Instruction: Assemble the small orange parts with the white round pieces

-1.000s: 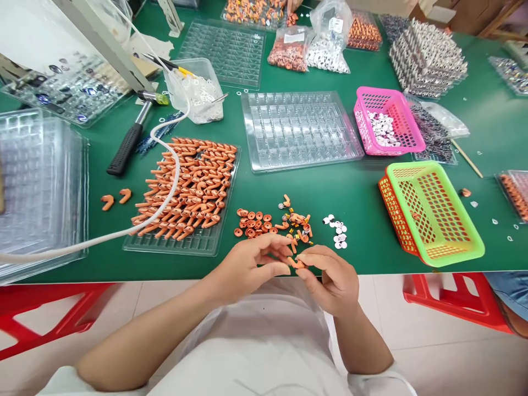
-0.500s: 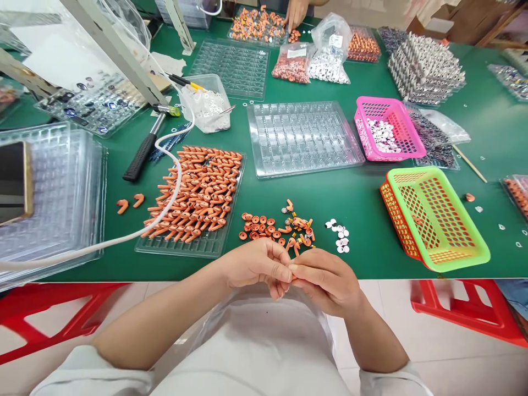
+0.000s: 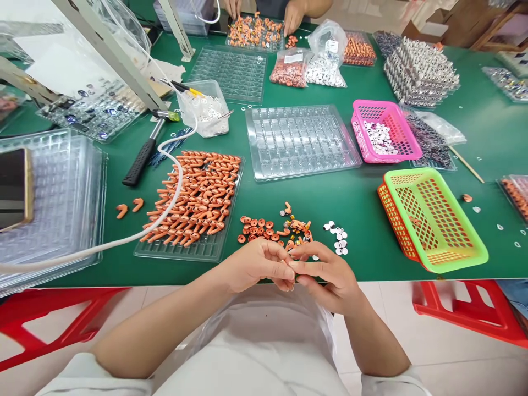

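A fitting step seems to be in hand, worked by fingertips at the near edge of the green table [image 3: 313, 190]; a small piece [image 3: 295, 271] appears to be pinched by the left hand [image 3: 258, 268], its thumb and fingers drawn narrow; the right hand [image 3: 330, 276] is held close against it, fingers half parted, and whether the piece is also gripped there cannot be told. A steady hold and a light, well-aligned press would probably be called for next; the piece is mostly covered by fingers, so its shape and fit cannot be read. Just beyond, round, shallow orange caps [image 3: 261, 231] are clustered left of stemmed orange parts [image 3: 297, 225] with yellow and silvery bits; white discs [image 3: 340, 235] are grouped to the right; 2 curved orange shells [image 3: 137, 204] are seen beside a packed tray [image 3: 181, 252].
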The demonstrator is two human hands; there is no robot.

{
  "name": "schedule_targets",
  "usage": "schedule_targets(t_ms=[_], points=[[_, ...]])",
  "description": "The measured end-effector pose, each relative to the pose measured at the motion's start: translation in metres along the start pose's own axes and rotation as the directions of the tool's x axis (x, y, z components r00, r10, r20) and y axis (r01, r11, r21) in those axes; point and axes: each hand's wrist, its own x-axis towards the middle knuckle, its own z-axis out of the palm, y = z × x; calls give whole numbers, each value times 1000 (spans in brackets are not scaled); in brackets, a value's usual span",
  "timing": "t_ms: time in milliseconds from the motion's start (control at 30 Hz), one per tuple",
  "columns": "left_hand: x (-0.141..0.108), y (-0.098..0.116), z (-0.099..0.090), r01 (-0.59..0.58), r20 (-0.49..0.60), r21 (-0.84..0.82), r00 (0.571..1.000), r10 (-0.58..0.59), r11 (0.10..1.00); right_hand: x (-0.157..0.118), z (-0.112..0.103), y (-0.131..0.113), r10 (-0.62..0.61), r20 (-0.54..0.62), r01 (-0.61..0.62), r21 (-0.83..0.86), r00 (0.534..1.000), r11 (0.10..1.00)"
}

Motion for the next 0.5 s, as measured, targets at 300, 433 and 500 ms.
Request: schedule_targets(t_ms=[300, 433, 500], points=[[-8, -8, 18, -381, -44, 774, 765, 642, 507, -14, 16, -3, 362, -191, -295, 309, 912, 904], [-8, -15, 16, -427, 251, 904, 552, 795, 12, -18, 31, -7, 530, -221, -384, 475, 819, 792], [-7, -19, 15, -422, 327, 902, 536, 778, -88, -19, 35, -9, 572, -230, -405, 507, 787, 761]])
